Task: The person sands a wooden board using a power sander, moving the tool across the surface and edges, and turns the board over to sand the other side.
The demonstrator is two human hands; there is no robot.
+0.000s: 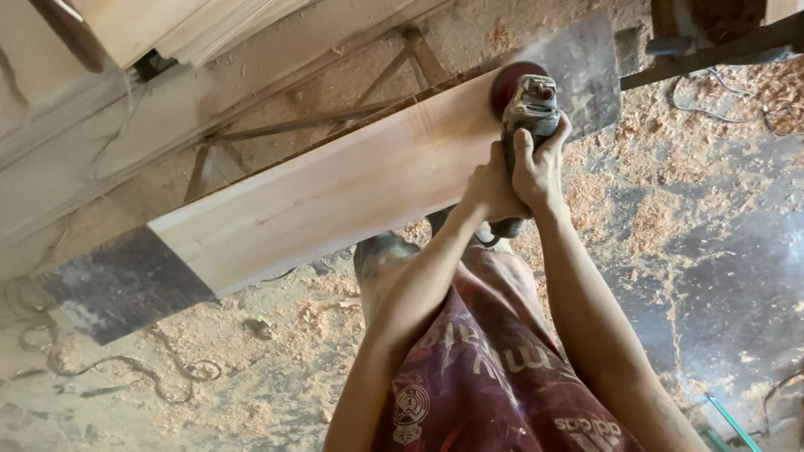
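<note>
Both hands clenched on grey handheld angle grinder with dark red sanding disc [526, 105]: left hand [488, 191] low on body, right hand [540, 163] above. Disc on long pale planed wooden plank [335, 188], far end. Step: mid-sanding. Steady pressure, flat disc needed. Sawdust-covered floor [276, 368] below.

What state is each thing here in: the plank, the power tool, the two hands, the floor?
Plank: pale, smooth-faced, lying on a dark bench.
Sander: red disc pressed against the plank's far end.
Left hand: wrapped around the sander body.
Right hand: closed on the sander body.
Floor: strewn with sawdust and shavings.
</note>
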